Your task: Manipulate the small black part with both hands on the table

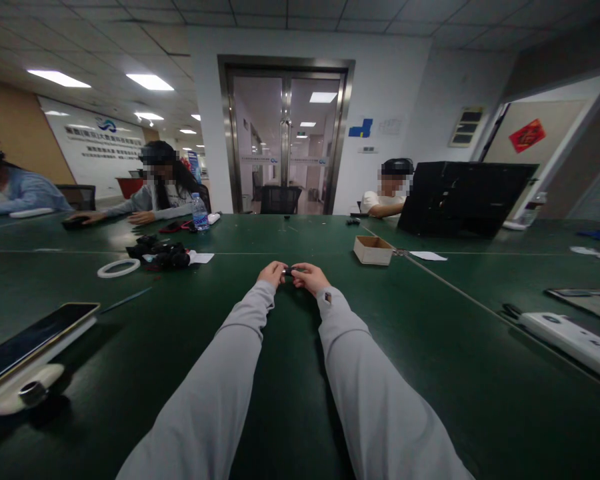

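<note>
Both my arms, in light grey sleeves, reach forward over the dark green table [290,400]. A small dark cylinder with a silvery part [288,272] lies level between my two hands; its exact kind is too small to make out. The fingers of my left hand [271,273] pinch its left end. At its right end, my right hand [310,277] grips it between thumb and fingers. Part of the cylinder is hidden by the fingertips.
An open box [373,251] stands right of my hands, near a black monitor [463,200]. To the left lie a white ring [119,268], black items [161,253] and a phone [35,337]. A power strip [573,340] lies right. Several people sit across the table.
</note>
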`<state>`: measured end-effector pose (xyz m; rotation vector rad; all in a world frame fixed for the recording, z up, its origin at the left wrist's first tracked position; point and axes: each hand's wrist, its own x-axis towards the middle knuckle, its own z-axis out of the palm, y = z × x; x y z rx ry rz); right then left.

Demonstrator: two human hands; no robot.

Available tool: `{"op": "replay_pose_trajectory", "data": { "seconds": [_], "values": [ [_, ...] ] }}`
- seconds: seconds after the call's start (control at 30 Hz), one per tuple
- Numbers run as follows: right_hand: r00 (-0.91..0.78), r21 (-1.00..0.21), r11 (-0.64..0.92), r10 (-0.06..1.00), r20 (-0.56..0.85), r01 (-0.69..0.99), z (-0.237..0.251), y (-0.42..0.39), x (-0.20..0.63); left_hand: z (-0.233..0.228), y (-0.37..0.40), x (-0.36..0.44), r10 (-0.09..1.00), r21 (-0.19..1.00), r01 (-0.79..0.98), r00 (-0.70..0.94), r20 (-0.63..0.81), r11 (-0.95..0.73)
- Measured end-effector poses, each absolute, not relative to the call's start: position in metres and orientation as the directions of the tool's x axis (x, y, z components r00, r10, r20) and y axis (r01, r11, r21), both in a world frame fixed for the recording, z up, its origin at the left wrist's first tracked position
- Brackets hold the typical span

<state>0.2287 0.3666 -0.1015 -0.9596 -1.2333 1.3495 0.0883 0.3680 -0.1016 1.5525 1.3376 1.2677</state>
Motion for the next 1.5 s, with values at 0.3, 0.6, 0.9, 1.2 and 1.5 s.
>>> {"op": "replay_pose_trajectory", "data": {
  "seconds": [0.3,0.6,0.9,1.2,1.5],
  "values": [
    [-0.161,-0.984,0.038,0.985,0.066,-0.176,-0.0993,0.3647,0.2282,-0.104,0.3718,0.0856,0.959,0.907,0.342,-0.053,0.279,-0.246],
    [-0.162,-0.985,0.034,0.985,0.062,-0.17,-0.0981,0.3627,0.2291,-0.1064,0.3728,0.0873,0.963,0.918,0.326,-0.062,0.261,-0.228],
    [-0.174,-0.982,0.033,0.982,0.066,-0.185,-0.0992,0.3641,0.2295,-0.1027,0.3702,0.0868,0.968,0.922,0.313,-0.038,0.25,-0.226],
    [-0.173,-0.98,0.025,0.983,0.059,-0.196,-0.0985,0.3643,0.2299,-0.1008,0.3676,0.0868,0.976,0.932,0.306,-0.039,0.215,-0.193],
    [-0.165,-0.979,0.027,0.984,0.061,-0.2,-0.0972,0.3623,0.2294,-0.1038,0.3699,0.0862,0.968,0.923,0.312,-0.039,0.248,-0.224]
  ]
}}
